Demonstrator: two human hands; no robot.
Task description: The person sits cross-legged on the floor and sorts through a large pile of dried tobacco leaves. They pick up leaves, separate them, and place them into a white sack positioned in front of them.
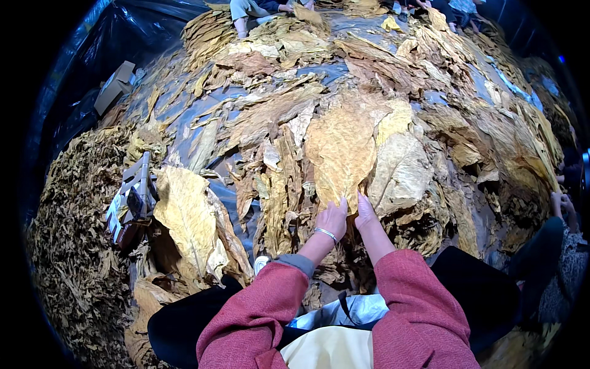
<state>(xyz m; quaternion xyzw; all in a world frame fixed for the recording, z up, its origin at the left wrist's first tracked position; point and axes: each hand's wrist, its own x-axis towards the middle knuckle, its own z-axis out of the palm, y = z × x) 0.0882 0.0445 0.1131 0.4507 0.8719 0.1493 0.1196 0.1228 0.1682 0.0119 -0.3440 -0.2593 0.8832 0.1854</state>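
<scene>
Straight ahead of me a broad, dry tan leaf (341, 150), which looks like a cured tobacco leaf, is stretched out with its narrow end toward me. My left hand (332, 219), with a silver bracelet at the wrist, pinches the near end of this leaf. Close beside it, my right hand (365, 212) grips the same end from the other side. A paler greyish leaf (401, 172) lies just right of the held one, with a yellow leaf (395, 120) above it. Long brown crumpled leaves (284, 172) lie to the left.
A large pale leaf (184, 215) rests on a pile at left, next to a slatted crate-like object (132, 197). Dark shredded leaves (74, 246) are heaped far left. A cardboard box (115, 88) sits at back left. Other people work at the far edge; a co-worker's hand (562, 206) is at right.
</scene>
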